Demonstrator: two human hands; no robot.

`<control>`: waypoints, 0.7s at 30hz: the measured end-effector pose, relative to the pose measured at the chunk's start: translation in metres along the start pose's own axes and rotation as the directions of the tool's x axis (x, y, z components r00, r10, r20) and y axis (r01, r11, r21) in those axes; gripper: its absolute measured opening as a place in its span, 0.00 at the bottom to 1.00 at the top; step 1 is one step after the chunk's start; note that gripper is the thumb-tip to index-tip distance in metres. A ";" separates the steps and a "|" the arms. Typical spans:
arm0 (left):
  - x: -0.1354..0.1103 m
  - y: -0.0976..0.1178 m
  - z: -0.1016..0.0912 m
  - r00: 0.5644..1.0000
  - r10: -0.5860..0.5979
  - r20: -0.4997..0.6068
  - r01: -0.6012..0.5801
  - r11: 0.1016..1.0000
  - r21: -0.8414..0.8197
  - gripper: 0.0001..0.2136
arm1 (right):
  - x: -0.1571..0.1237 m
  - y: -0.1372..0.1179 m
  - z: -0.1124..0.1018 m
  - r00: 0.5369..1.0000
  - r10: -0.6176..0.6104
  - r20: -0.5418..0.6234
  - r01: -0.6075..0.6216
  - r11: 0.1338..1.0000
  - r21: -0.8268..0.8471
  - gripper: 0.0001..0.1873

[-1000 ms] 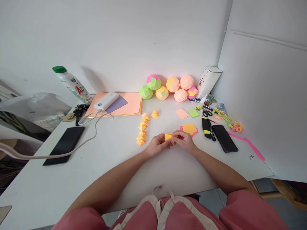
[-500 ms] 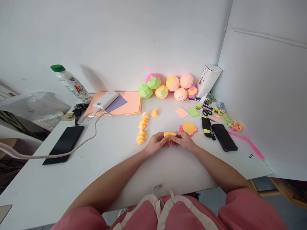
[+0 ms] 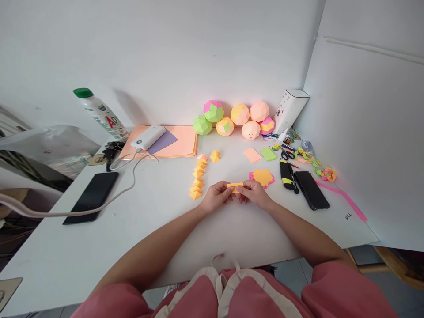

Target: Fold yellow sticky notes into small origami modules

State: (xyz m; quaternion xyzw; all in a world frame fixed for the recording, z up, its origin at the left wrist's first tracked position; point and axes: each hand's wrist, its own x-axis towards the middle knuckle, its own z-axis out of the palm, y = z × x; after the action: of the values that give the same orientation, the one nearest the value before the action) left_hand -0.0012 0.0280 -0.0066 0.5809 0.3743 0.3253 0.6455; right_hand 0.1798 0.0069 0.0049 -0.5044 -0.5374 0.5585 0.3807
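Observation:
Between my two hands is a small folded piece of orange paper [image 3: 235, 186], held level just above the table. My left hand [image 3: 217, 196] pinches its left end, and my right hand [image 3: 254, 193] pinches the right end; both are closed, thumbs toward me. To the left runs a column of folded orange paper pieces [image 3: 198, 176], with a single folded piece [image 3: 215, 155] beside its top. Just beyond my right hand lie orange and pink paper cutouts [image 3: 263, 176] in a stack. Peach paper sheets [image 3: 252, 155] and green sheets [image 3: 268, 153] sit farther back.
Faceted paper balls [image 3: 241, 114] are piled against the wall. On the right are a box cutter [image 3: 285, 173], scissors [image 3: 287, 155], a phone [image 3: 311, 190] and paper scraps [image 3: 326, 173]. A cable crosses the left side past a tablet [image 3: 94, 194], power bank [image 3: 148, 137] and bottle [image 3: 102, 115].
The orange paper has turned slightly, so more of its face shows between my fingers. Both hands stay in nearly the same place, and the view has shifted a little.

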 end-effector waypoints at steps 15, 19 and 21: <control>-0.001 0.003 0.000 1.000 0.000 0.019 0.000 1.000 -0.015 0.18 | -0.001 0.000 0.000 1.000 0.012 -0.014 -0.012 1.000 -0.016 0.18; -0.001 0.003 0.000 1.000 0.001 0.020 -0.001 1.000 -0.024 0.18 | -0.001 -0.001 0.001 1.000 0.015 -0.016 -0.015 1.000 -0.016 0.19; -0.001 0.003 0.001 1.000 -0.003 0.018 0.003 1.000 -0.029 0.18 | 0.000 -0.001 0.001 1.000 0.013 -0.012 -0.013 1.000 -0.016 0.19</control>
State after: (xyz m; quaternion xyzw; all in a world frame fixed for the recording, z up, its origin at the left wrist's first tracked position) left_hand -0.0008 0.0274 -0.0035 0.5736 0.3646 0.3247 0.6577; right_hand 0.1791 0.0064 0.0061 -0.5144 -0.5362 0.5536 0.3760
